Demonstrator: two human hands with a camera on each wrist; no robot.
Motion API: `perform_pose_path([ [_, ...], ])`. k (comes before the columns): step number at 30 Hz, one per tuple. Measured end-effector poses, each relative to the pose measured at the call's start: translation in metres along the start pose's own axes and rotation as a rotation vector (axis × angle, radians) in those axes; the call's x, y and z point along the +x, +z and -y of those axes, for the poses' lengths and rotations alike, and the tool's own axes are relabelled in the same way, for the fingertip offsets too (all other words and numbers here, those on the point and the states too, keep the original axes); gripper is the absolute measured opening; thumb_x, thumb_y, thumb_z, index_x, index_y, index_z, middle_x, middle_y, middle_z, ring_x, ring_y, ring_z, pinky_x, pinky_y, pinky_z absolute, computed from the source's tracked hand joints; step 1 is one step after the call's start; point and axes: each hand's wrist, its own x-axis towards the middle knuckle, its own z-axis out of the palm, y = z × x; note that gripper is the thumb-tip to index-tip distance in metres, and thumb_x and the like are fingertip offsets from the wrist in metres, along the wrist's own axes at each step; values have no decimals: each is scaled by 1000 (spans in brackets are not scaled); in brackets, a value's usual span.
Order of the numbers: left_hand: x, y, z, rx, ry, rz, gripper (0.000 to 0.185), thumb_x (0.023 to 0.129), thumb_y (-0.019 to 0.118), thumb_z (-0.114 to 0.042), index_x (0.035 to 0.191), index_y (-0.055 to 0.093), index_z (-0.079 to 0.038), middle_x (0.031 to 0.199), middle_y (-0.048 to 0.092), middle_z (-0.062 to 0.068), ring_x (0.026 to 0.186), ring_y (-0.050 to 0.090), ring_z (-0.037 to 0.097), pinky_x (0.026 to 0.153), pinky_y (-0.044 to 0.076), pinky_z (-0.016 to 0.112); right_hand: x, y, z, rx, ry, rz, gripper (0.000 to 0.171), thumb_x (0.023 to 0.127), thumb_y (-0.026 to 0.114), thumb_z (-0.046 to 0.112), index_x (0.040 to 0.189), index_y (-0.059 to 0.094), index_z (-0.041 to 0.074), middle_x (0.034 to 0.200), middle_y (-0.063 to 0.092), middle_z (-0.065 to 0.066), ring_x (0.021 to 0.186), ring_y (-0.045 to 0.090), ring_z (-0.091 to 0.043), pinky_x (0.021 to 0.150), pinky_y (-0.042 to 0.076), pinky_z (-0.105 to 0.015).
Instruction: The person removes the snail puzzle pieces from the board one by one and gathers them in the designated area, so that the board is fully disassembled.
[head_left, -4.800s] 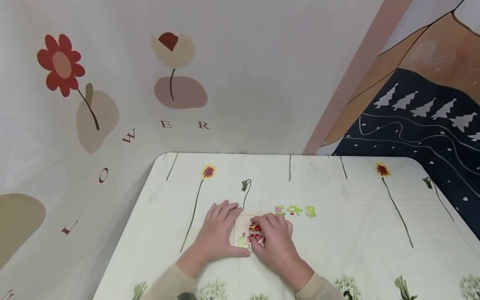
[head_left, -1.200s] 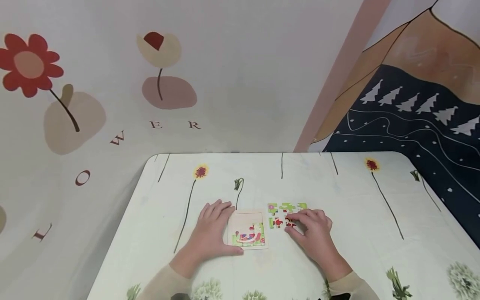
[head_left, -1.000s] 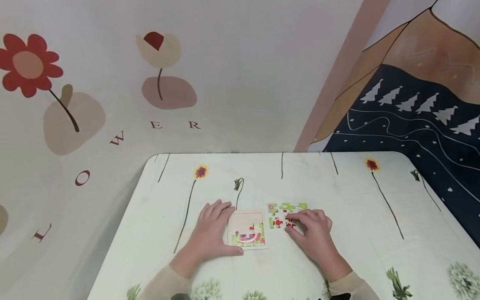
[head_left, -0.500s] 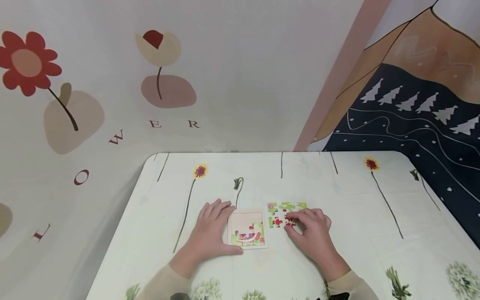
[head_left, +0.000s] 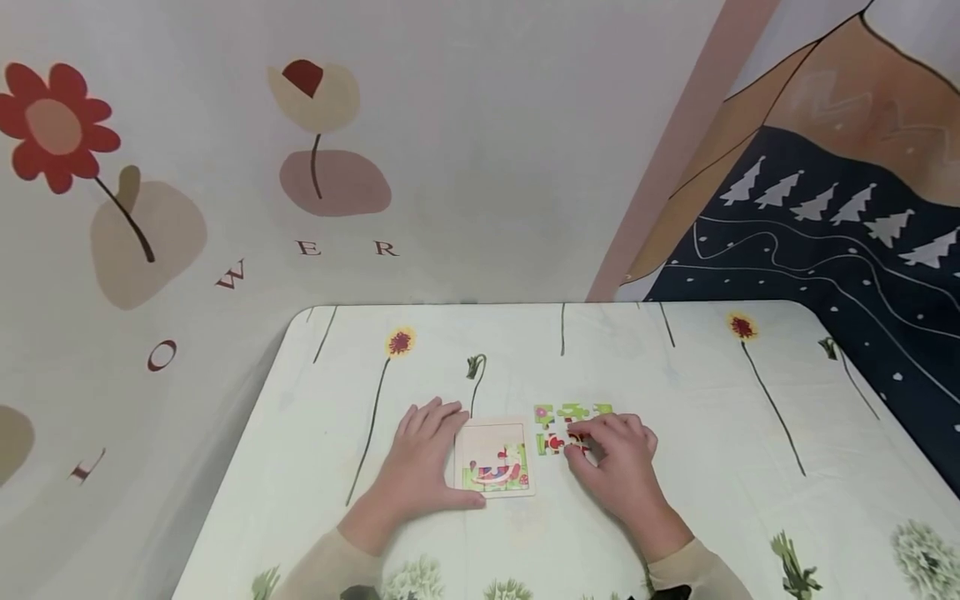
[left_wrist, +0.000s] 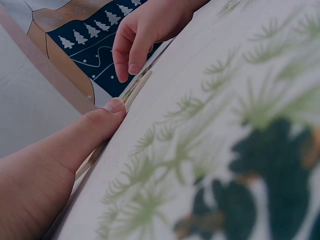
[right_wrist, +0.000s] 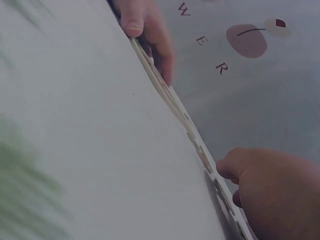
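Wooden puzzle tray (head_left: 495,431) flat on the tablecloth (head_left: 675,392), braced by left hand (head_left: 426,468), fingers straight and together along its left edge. Just right, red piece (head_left: 577,442) pinched under curled right hand (head_left: 617,467) fingertips, among loose pieces (head_left: 573,412).

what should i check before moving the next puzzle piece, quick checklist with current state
1. Puzzle tray braced: ok, the left hand lies flat against its left edge with the thumb along the near edge.
2. Tray has room: ok, the upper part is bare wood; only the lower rows hold pieces.
3. Loose pieces within reach: ok, they lie just right of the tray on the tablecloth.
4. Right hand on a piece: ok, its fingertips rest on the red piece.
5. Grip firm on that piece: cannot tell, the fingers cover it and the wrist views are too oblique.
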Motion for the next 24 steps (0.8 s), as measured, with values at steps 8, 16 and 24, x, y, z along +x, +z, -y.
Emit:
perform_pose_path([
  [8,-3,0,-2,0,-22,-5,120,51,56,-93,143,44,-17,149,38,-2,141,25,28,114,13,54,6,10,13,0,-65,46,21,80,76,25,100,75,22,96,62,12,97,42,-14,90,21,-53],
  [16,1,-3,-3,-3,-6,-2,122,51,56,-93,144,44,-15,148,38,-1,141,25,29,113,14,54,8,17,26,18,-77,101,25,81,75,30,104,74,22,105,61,11,105,42,-16,97,18,-57],
  [24,1,-1,-1,14,6,-15,121,51,56,-93,143,45,-16,148,39,-1,140,26,29,113,15,56,8,31,44,-3,-143,127,25,80,75,34,103,74,23,105,60,11,104,42,-15,93,21,-52],
])
